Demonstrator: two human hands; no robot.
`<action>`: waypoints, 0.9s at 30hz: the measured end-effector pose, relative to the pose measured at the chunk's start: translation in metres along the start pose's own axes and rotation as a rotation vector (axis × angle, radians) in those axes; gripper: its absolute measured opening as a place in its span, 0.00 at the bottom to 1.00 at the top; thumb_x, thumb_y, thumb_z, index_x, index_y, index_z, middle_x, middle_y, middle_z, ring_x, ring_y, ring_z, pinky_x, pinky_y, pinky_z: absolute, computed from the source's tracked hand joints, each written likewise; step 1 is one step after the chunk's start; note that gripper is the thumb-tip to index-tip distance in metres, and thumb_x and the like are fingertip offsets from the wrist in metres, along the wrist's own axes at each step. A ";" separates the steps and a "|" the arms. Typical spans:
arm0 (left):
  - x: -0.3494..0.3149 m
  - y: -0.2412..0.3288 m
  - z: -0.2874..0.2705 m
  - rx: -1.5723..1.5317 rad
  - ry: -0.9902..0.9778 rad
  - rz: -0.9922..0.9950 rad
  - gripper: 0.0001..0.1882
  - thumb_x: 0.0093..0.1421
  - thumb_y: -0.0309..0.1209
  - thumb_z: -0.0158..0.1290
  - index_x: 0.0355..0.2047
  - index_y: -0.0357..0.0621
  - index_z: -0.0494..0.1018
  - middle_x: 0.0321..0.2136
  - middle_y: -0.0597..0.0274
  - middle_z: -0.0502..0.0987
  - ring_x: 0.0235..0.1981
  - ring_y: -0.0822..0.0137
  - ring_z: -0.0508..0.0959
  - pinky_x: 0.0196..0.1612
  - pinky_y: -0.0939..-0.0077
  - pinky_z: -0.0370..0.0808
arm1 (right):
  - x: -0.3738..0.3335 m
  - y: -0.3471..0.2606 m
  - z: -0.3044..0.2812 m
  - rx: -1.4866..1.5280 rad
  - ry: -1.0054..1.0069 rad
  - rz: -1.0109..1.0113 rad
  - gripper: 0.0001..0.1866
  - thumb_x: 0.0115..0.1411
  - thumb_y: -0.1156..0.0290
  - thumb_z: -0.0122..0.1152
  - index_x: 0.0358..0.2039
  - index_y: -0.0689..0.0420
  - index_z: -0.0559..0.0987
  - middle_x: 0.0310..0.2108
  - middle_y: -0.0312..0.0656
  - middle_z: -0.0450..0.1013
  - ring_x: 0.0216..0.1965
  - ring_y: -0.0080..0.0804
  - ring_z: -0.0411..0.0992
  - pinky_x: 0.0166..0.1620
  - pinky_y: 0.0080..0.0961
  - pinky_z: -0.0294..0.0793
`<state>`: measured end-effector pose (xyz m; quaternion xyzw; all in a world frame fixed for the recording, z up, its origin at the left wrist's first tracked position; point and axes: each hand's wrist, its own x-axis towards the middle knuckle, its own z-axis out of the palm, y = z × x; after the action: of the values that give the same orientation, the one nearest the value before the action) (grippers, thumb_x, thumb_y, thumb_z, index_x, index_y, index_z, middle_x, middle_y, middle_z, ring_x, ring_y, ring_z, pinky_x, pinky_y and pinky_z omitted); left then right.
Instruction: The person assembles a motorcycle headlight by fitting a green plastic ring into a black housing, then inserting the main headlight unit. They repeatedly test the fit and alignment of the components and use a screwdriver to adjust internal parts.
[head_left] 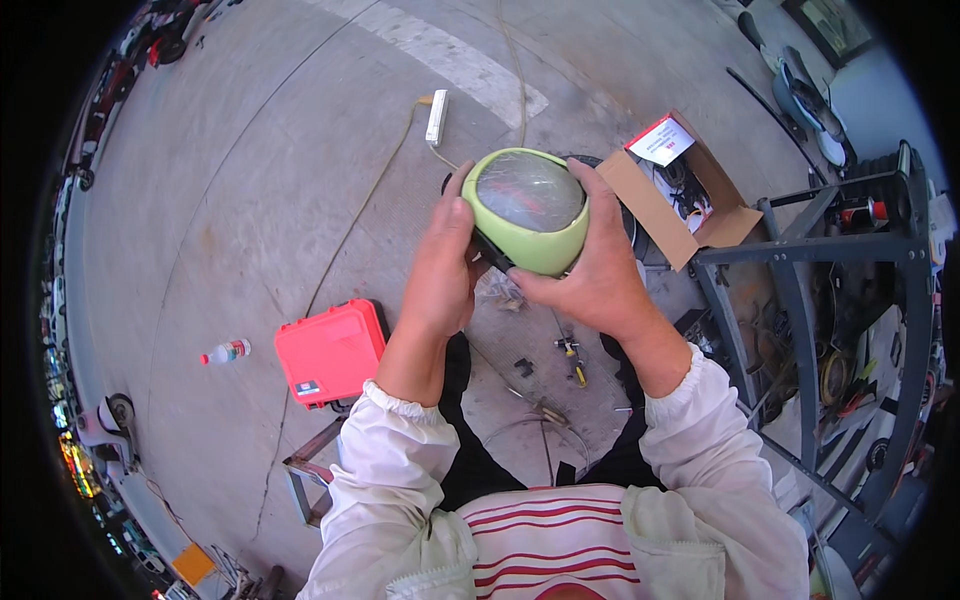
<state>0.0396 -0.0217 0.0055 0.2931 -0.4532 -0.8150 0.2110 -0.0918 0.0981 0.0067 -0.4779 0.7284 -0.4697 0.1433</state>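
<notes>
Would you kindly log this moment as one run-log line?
Left hand: holds green headlight unit, left side | Right hand: holds its right side | Lens: scratched, toward camera | Nearby: red hard case, open cardboard box

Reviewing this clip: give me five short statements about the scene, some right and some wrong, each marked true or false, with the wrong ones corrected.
1. The left hand and right hand both grip the lime-green headlight. True.
2. The red hard case lies with its lid wide open. False: its lid is shut.
3. The cardboard box on the right has its flaps open. True.
4. The plastic bottle is to the right of the red hard case. False: it is to the left.
5. The white jacket sleeves end in gathered cuffs. True.
</notes>
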 end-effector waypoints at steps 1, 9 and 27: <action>-0.006 0.002 0.003 0.030 0.007 -0.021 0.31 0.73 0.49 0.33 0.70 0.48 0.50 0.65 0.57 0.61 0.63 0.60 0.65 0.62 0.58 0.66 | -0.002 0.000 -0.003 0.031 -0.016 0.041 0.58 0.37 0.65 0.79 0.65 0.62 0.53 0.58 0.58 0.59 0.60 0.55 0.61 0.63 0.43 0.61; -0.145 -0.064 0.013 0.127 0.024 0.078 0.36 0.71 0.36 0.45 0.71 0.36 0.41 0.65 0.46 0.57 0.67 0.61 0.57 0.68 0.69 0.53 | -0.134 -0.036 -0.011 -0.005 -0.124 0.135 0.59 0.36 0.67 0.79 0.65 0.63 0.52 0.59 0.54 0.61 0.60 0.45 0.63 0.63 0.37 0.62; -0.334 -0.128 0.049 0.716 -0.005 -0.126 0.43 0.62 0.47 0.56 0.68 0.36 0.53 0.47 0.37 0.75 0.49 0.48 0.77 0.53 0.65 0.71 | -0.366 -0.072 -0.039 0.420 -0.194 0.597 0.50 0.48 0.64 0.74 0.65 0.61 0.53 0.57 0.52 0.63 0.58 0.38 0.63 0.62 0.32 0.62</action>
<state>0.2440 0.2760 0.0116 0.3738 -0.6914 -0.6167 0.0431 0.1067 0.4165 -0.0018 -0.2470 0.7063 -0.4991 0.4370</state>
